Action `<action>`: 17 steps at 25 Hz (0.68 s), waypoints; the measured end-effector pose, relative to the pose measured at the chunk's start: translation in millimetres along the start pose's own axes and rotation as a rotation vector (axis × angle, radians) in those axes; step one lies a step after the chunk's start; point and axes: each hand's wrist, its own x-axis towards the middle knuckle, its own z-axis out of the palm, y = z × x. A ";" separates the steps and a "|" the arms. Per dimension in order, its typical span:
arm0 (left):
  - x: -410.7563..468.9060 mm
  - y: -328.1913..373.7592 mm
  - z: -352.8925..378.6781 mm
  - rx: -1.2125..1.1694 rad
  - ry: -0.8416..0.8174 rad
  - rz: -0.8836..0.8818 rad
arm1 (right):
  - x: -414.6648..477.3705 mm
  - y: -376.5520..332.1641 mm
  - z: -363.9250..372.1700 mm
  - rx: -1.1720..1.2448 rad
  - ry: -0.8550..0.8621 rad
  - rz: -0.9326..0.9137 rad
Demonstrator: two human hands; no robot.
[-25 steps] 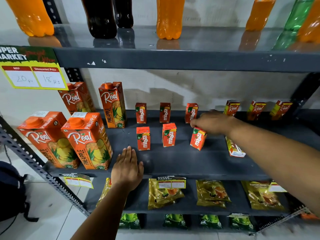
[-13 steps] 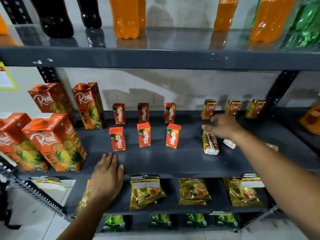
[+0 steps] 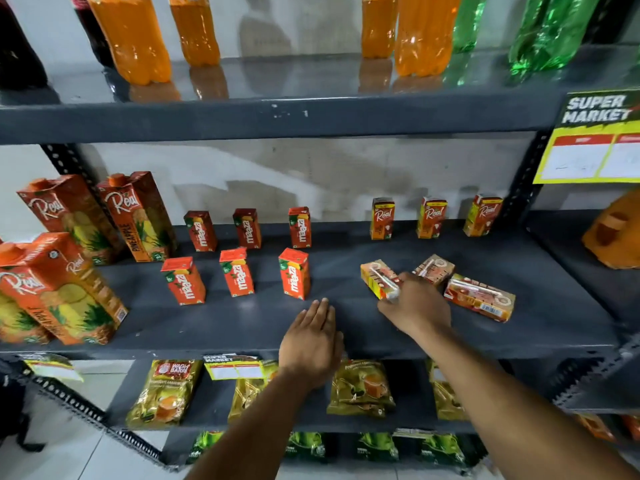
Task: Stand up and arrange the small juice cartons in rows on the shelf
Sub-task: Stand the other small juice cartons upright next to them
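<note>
Several small red Maaza cartons stand in two rows on the grey shelf (image 3: 346,327), the nearest front one (image 3: 294,273) left of centre. Three small Real cartons stand at the back right, the first (image 3: 382,218) upright. Three more Real cartons lie flat: one (image 3: 379,278) under my right hand's fingers, one (image 3: 434,268) behind it, one (image 3: 479,297) to the right. My right hand (image 3: 414,306) grips the near end of the first lying carton. My left hand (image 3: 311,344) rests flat on the shelf's front edge, fingers together, holding nothing.
Big Real pineapple cartons (image 3: 138,216) fill the shelf's left end. Soda bottles (image 3: 133,36) stand on the shelf above. Tea pouches (image 3: 166,389) lie on the shelf below. A yellow price sign (image 3: 595,143) hangs at upper right.
The view has swung right. My right hand left the front Maaza carton standing and moved right onto a lying Real carton. My left hand slid right along the shelf edge.
</note>
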 end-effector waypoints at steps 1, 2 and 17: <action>0.6 -0.4 0.9 0.014 0.007 -0.008 | 4.6 1.6 -9.8 -0.045 0.028 -0.058; 1.1 0.6 0.6 0.018 0.006 -0.014 | 10.6 2.2 -21.0 -0.086 0.037 -0.121; 0.6 0.7 -0.3 -0.008 -0.032 -0.023 | 94.0 -42.6 -77.1 -0.582 -0.417 -0.858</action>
